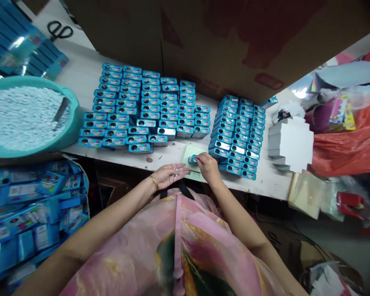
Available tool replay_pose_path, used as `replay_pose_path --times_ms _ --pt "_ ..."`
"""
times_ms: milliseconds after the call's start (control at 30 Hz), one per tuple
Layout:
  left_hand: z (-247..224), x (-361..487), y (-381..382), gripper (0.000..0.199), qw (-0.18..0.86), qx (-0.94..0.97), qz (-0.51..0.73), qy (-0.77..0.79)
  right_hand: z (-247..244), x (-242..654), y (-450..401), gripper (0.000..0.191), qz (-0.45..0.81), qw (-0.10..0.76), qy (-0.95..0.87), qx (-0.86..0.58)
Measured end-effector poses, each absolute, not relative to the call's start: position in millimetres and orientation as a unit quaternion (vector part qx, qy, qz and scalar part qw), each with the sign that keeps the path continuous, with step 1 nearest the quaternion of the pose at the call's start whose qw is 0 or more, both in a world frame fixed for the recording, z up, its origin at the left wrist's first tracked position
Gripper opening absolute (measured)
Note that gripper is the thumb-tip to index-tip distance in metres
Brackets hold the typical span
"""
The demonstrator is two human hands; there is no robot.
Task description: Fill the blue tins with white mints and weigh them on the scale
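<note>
Dial centred on the small blue box (191, 159), which sits on a pale green pad (188, 153) at your bench edge.

Count: one box in work; two blocks of upright blue boxes, the block at 10 o'clock (151, 102) in six uneven columns, the block near 2–3 o'clock (236, 139) in three; one basin (75, 119) at 9; one pair of scissors (60, 31) at 10. White pieces in the basin are too many to count.

Your left hand (169, 176), at 8, lies palm up, fingers loose and extended, tiny white matter on it. Your right hand (207, 166) bunches its fingertips over the box's end; they cover it, so cannot tell whether they grip box or insert.

Blue heap (46, 205) at 8–9: cut off left. Materials: glossy printed boxes, smooth turquoise basin, brown cardboard carton (209, 45) at 1.
</note>
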State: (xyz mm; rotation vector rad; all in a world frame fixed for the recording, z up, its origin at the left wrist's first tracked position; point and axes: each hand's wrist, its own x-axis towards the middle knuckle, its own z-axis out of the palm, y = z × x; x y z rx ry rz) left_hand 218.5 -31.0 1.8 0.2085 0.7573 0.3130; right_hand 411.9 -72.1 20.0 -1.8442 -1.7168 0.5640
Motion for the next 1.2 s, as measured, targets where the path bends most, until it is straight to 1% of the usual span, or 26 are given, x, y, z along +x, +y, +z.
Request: replay_pose_path --times_ms 67,200,267,400,533,633,800,867,933,1033,1100,1200 --pt "0.4 211.5 -31.9 0.036 0.908 0.097 0.164 0.374 19.9 414.9 -70.6 0.019 0.205 0.289 -0.627 -0.693" --pt "-8.6 197.4 -37.9 0.036 0.896 0.075 0.193 0.393 19.0 427.4 -84.1 0.021 0.202 0.364 -0.576 -0.704" --pt "-16.3 191.1 -40.7 0.034 0.878 0.059 0.222 0.421 17.6 437.3 -93.4 0.021 0.197 0.384 -0.547 -0.717" --pt "-30.0 179.5 -43.1 0.030 0.827 0.013 0.277 0.490 12.6 455.2 -107.5 0.020 0.199 0.390 -0.519 -0.734" --pt "-31.1 171.5 -44.0 0.029 0.806 -0.022 0.282 0.520 8.1 459.9 -114.6 0.022 0.183 0.389 -0.517 -0.740" --pt "-26.7 168.6 -46.2 0.032 0.804 -0.024 0.283 0.522 6.9 455.7 -114.9 0.025 0.175 0.360 -0.553 -0.731" --pt "-24.6 163.6 -51.5 0.037 0.815 0.001 0.277 0.509 3.5 445.5 -106.5 0.046 0.148 0.257 -0.634 -0.714" --pt "-26.5 160.0 -53.3 0.037 0.820 0.009 0.274 0.503 0.2 443.1 -102.5 0.051 0.146 0.218 -0.650 -0.713" --pt "-28.5 155.3 -55.0 0.036 0.819 0.011 0.272 0.504 -2.4 441.8 -99.1 0.050 0.146 0.190 -0.659 -0.713" --pt "-29.2 146.7 -58.2 0.033 0.815 0.012 0.276 0.510 -2.2 437.8 -93.0 0.041 0.154 0.165 -0.678 -0.699" --pt "-28.3 141.2 -61.0 0.032 0.809 0.011 0.288 0.512 -0.7 427.7 -84.6 0.038 0.153 0.161 -0.698 -0.681" --pt "-26.8 135.5 -63.6 0.032 0.799 0.007 0.308 0.516 -3.5 392.7 -59.9 0.040 0.142 0.168 -0.734 -0.643"
